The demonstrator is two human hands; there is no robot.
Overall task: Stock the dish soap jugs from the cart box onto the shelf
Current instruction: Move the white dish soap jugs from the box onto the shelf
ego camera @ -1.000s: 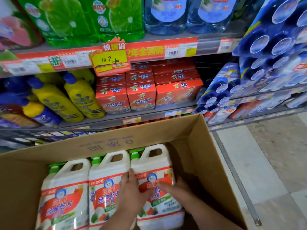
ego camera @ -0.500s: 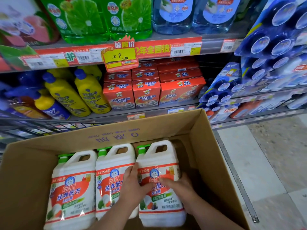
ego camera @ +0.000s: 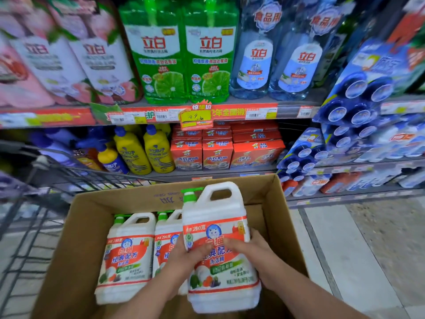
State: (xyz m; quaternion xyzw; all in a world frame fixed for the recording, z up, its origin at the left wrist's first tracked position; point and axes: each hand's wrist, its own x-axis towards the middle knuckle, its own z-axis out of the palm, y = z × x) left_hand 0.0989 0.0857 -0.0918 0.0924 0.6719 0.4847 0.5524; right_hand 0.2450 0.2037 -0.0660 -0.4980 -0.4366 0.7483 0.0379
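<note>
- Above the right end of the cardboard box (ego camera: 110, 203), one dish soap jug (ego camera: 213, 208) is held upright, higher than its neighbours and not yet on any shelf.
- Who has it?
- Both hands. The left grip (ego camera: 190, 254) is curled round the label's left side, and the right grip (ego camera: 250, 252) is clamped on the right.
- And what is left?
- Two more jugs, the left jug (ego camera: 128, 256) and the middle jug (ego camera: 166, 240), stand side by side in the box, which sits in the wire cart (ego camera: 34, 217).
- Any placed already?
- None of this kind shows on the shelves (ego camera: 230, 173) ahead, only green bottles (ego camera: 184, 58), yellow bottles (ego camera: 142, 153) and red cartons (ego camera: 216, 155). I'd judge one jug under way and two to go, with its slot out of view.
</note>
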